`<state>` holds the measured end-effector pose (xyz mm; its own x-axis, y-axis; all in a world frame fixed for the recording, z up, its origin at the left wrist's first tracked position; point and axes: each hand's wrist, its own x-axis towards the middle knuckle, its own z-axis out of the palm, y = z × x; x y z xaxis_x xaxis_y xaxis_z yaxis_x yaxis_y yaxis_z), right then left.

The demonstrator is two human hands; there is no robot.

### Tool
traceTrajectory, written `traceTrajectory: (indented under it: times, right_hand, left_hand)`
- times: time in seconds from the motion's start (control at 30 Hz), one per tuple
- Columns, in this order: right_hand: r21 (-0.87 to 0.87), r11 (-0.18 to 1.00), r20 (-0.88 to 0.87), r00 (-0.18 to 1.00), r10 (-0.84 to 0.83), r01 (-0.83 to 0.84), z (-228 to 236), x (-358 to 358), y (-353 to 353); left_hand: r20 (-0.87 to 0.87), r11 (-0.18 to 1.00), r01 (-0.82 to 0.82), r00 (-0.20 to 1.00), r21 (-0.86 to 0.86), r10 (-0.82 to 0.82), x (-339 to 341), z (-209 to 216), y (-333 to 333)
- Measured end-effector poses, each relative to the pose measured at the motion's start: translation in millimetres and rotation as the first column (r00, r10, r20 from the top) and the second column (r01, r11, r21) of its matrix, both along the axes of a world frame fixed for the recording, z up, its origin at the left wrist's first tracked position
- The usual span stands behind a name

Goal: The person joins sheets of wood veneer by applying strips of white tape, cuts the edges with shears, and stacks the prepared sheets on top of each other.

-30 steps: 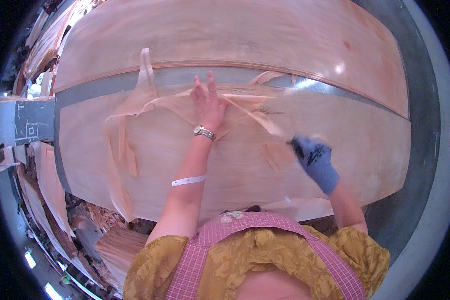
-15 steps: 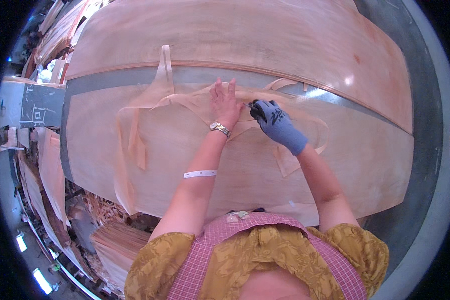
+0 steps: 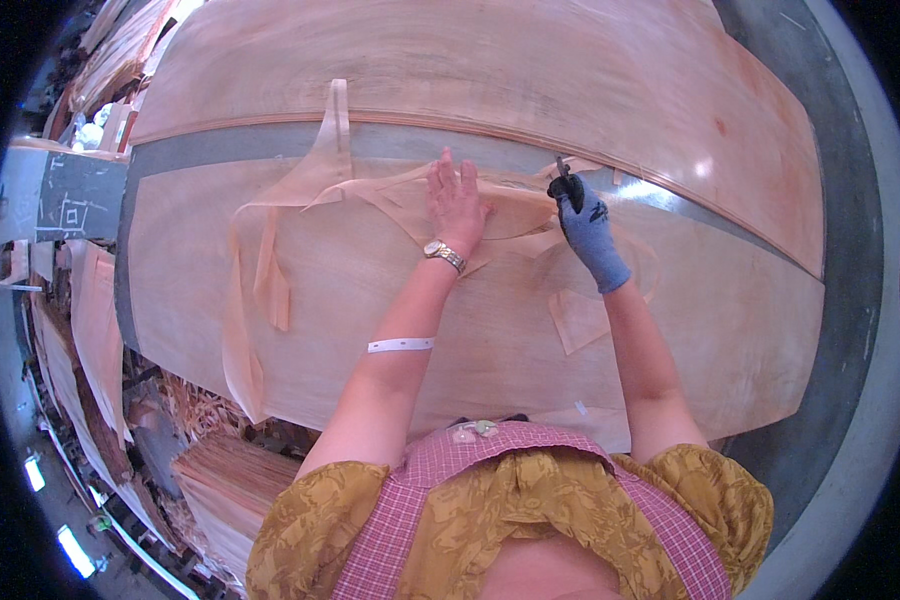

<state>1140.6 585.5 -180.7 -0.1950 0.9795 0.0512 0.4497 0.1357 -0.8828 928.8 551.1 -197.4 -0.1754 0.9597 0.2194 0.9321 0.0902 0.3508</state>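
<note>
My bare left hand point(image 3: 458, 212) lies flat, fingers stretched out, on a thin wood veneer piece point(image 3: 518, 213) with a curved near edge. That piece rests on a large pale veneer sheet point(image 3: 490, 350). To its right, my right hand point(image 3: 586, 230), in a blue and black glove, is closed around a small dark knife-like tool point(image 3: 561, 166). The tool's slim end points away from me; most of it is hidden in the fist. Loose veneer strips point(image 3: 268, 262) curl over the sheet left of my hands, and a pointed offcut point(image 3: 576, 320) lies nearer me on the right.
Beyond a grey strip of tabletop point(image 3: 230, 150), a stack of veneer sheets point(image 3: 470, 65) reaches across the far side. Lower left stand more stacked sheets point(image 3: 235, 485) and a heap of shavings point(image 3: 205, 412). A grey surface point(image 3: 835, 360) borders the right.
My right hand has moved right and slightly away with the tool, off from beside my left hand. The left hand stays on the veneer, its fingers now closer together.
</note>
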Motion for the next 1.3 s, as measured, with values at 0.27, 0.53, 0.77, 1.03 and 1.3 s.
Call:
traceTrajectory:
  times: [0.27, 0.53, 0.77, 1.03, 1.3]
  right_hand:
    - [-0.038, 0.993, 0.336, 0.934, 0.118, -0.112, 26.5, -8.3, 8.3]
    - [0.209, 0.937, 0.594, 0.798, 0.106, -0.279, 33.3, -6.3, -1.2]
    - [0.461, 0.814, 0.714, 0.692, -0.105, -0.352, 26.8, -7.1, -29.3]
    - [0.458, 0.873, 0.596, 0.786, -0.161, -0.169, 34.4, -15.4, -53.2]
    - [0.393, 0.893, 0.677, 0.726, -0.120, -0.219, 15.0, -10.5, -35.8]
  left_hand:
    - [-0.020, 1.000, -0.003, 1.000, -0.021, 0.002, -4.3, 2.9, -1.1]
    - [0.008, 1.000, 0.013, 1.000, 0.007, -0.013, -1.1, 1.0, -0.7]
    - [0.022, 1.000, 0.009, 1.000, -0.017, -0.008, -2.7, 1.0, 0.0]
    - [-0.005, 1.000, 0.000, 1.000, -0.014, 0.000, -0.9, -4.3, 0.0]
    - [-0.025, 1.000, 0.009, 1.000, -0.010, -0.009, -2.0, -5.1, 0.8]
